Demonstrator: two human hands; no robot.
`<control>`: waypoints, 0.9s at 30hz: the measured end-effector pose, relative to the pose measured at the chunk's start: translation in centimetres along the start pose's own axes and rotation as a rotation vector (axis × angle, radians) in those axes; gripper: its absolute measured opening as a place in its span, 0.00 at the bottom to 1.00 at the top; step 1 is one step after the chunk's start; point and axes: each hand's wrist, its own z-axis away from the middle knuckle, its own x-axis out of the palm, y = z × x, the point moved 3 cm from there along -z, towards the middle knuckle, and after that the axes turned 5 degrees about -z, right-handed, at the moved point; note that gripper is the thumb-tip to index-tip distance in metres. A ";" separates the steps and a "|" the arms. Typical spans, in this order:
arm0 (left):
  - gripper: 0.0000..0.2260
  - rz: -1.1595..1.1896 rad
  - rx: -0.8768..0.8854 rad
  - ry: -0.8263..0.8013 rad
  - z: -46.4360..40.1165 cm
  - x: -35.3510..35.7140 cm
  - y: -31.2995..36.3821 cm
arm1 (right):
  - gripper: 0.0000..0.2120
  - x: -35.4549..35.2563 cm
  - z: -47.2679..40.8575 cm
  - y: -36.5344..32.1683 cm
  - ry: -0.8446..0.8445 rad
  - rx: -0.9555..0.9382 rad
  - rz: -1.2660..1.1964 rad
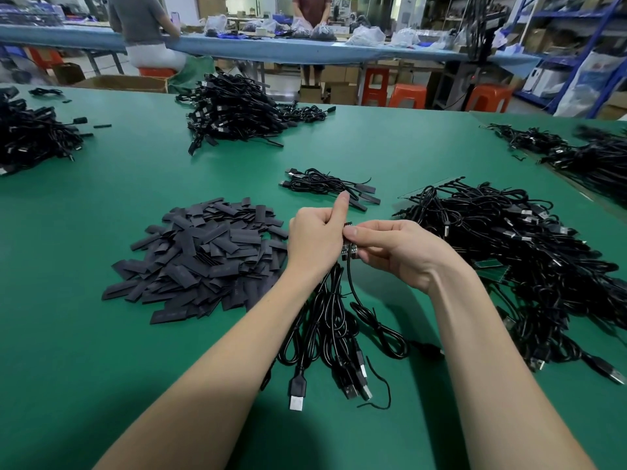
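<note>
The left hand (317, 240) is clamped around the cable bundle (330, 320), thumb raised. The right hand (397, 252) pinches the board ends (349, 249) at the top of the bundle. The bundle hangs between the forearms, and its USB plugs lie on the green desk (101, 334). A sleeve pile (203, 259) lies to the left and a cable pile (509, 249) to the right.

Sleeve pile (200, 256) left-centre of bench (101, 351); cable heap (509, 252) right; cable bunch (327, 317) between, toward near edge; small bundle (325, 183) behind; big heap (237, 110) by far edge.
</note>
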 end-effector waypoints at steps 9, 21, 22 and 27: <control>0.33 0.046 -0.016 -0.038 0.1 0.0 -0.1 | 0.04 0.1 -0.1 0.6 0.006 0.027 -0.103; 0.33 0.132 -0.087 -0.065 0.2 0.1 0.1 | 0.08 0.3 -0.1 1.1 -0.007 0.069 -0.193; 0.33 0.135 -0.087 -0.066 0.3 0.1 0.0 | 0.09 0.2 -0.1 1.0 -0.014 0.070 -0.187; 0.23 -0.129 0.011 -0.090 0.3 -0.4 0.2 | 0.09 -0.4 0.8 -0.4 -0.041 0.023 -0.028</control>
